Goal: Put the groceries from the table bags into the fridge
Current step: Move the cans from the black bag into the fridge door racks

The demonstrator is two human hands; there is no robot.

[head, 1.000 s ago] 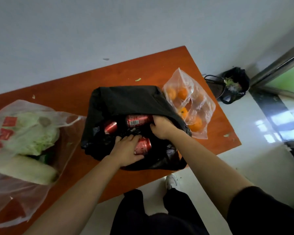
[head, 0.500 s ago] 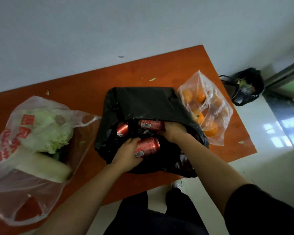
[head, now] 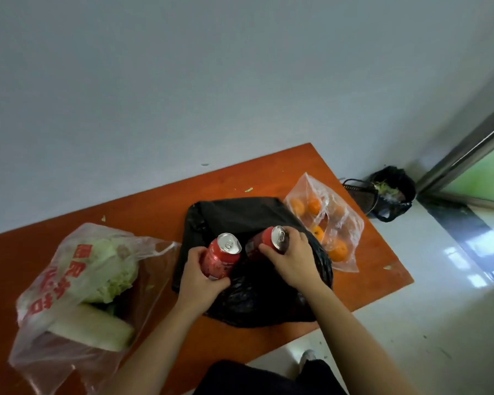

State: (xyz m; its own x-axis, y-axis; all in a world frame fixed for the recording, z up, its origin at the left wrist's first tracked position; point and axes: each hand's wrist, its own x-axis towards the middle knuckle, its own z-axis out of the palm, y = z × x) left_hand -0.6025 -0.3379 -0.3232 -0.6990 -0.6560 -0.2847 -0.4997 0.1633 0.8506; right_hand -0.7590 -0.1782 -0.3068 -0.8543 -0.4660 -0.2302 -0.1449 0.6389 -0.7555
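A black plastic bag lies in the middle of the orange table. My left hand grips a red soda can held upright above the bag's mouth. My right hand grips a second red soda can, also lifted above the bag, its silver top facing me. A dark red shape shows between the two cans; I cannot tell what it is. A clear bag of oranges lies right of the black bag. A white bag with cabbage and a pale gourd lies at the left.
A white wall runs behind the table. A black waste bin with scraps stands on the pale floor past the table's right end, beside a metal door frame. Small green leaf bits dot the tabletop. The fridge is not in view.
Both hands have lifted out of the black bag, each bringing up a red can that earlier lay on its side inside. The view has tilted upward toward the wall.
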